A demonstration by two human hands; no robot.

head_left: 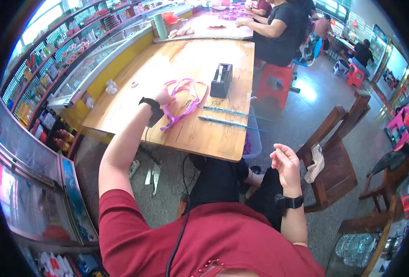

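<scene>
**Left hand on the ribbon, right hand idle off the table**

The left hand [163, 96] reaches out over the wooden table [176, 60] and rests on a loose tangle of purple ribbon [183, 102], which lies on the near half of the tabletop, just left of a black tape dispenser [221, 80]. The fingers seem to close on one loop of the ribbon, though the wrist and its black watch hide the grip, so I cannot tell how firmly they pinch. The right hand [285, 162] hangs in the air off the table's near right corner, above the lap, holding nothing, with the fingers loosely curled and slightly apart.

By the look of it, the step in hand is gathering or pulling in the ribbon. A next move would call for a firm hold on one strand and the right hand brought up to the table to help, since the loops lie crossed over one another.

Two thin blue-green sticks [227, 117] lie just right of the ribbon, their tips jutting past the table's right edge; a careless sweep could knock them off. The table's near edge runs close below the ribbon. To the left the tabletop offers open room, with only small white bits [110, 86] lying there. A wooden chair [336, 152] stands near the right hand. Another person [283, 27] works at the far end, well apart.
</scene>
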